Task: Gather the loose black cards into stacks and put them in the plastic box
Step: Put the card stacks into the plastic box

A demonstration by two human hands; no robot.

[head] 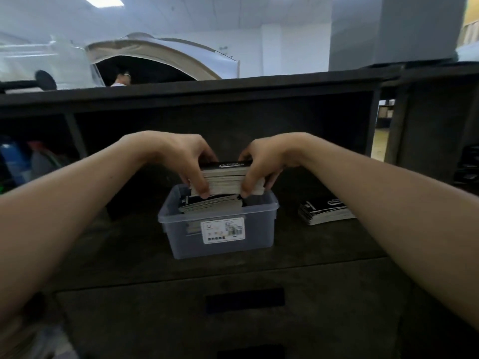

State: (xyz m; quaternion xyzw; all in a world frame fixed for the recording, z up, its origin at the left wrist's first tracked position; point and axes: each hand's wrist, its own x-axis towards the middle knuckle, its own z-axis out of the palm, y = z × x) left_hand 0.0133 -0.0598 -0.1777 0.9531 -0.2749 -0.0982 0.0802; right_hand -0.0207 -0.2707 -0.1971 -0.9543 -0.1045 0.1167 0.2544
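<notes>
Both hands, left (190,161) and right (261,163), grip a thick black-topped card stack (225,178) above the part-filled translucent plastic box (220,239); another small card stack (324,212) waits on the dark counter (324,244).

A dark desk (116,255) with a drawer (155,322) below; a person (121,78) beyond its shelf (233,89); blue clutter (14,161) at left.

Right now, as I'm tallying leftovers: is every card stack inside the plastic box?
No, one stack lies on the desk beside the plastic box.
</notes>
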